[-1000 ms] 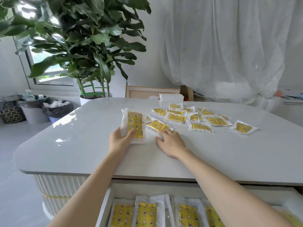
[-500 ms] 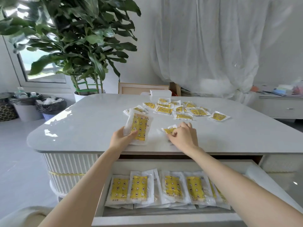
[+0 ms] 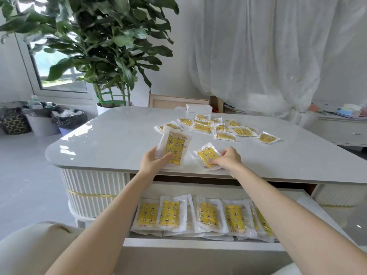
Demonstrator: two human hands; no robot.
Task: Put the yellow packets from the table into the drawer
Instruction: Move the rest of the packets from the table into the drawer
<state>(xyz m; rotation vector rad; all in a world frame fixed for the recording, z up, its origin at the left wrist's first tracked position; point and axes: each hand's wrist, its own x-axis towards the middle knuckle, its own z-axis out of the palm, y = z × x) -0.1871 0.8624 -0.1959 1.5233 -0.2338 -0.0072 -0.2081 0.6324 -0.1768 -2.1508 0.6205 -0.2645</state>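
Yellow is split between 2 places: the open drawer [image 3: 198,244] below me already carries a row of 5 packets [image 3: 169,214] face up, side by side, with white edges of more showing under them; how many lie beneath I cannot tell. On the white table [image 3: 111,143] plenty is left, so I judge the job near its middle, not its end.

My left hand [image 3: 154,161] grips a stack of packets [image 3: 175,149], thumb curled over the printed face and fingers behind it; the stack is tilted up near the table's front edge, and its thickness suggests more than 1 packet, though the count is hidden. My right hand [image 3: 228,159] is curled too, its fingertips pinching the near end of 1 single packet [image 3: 206,154]; this one lies on the table just beside the stack, not touching it.

Further back sits the loose scatter [image 3: 224,129]; I count about 12 packets there, several overlapping, so the figure is rough; 1 outlying packet [image 3: 267,138] lies off to the right on its own. Behind the scatter stands 1 white box [image 3: 199,108], no part of the task.

Left to do, as I read it: add the single packet to the stack, lower the lot into the drawer, then go for the scatter.
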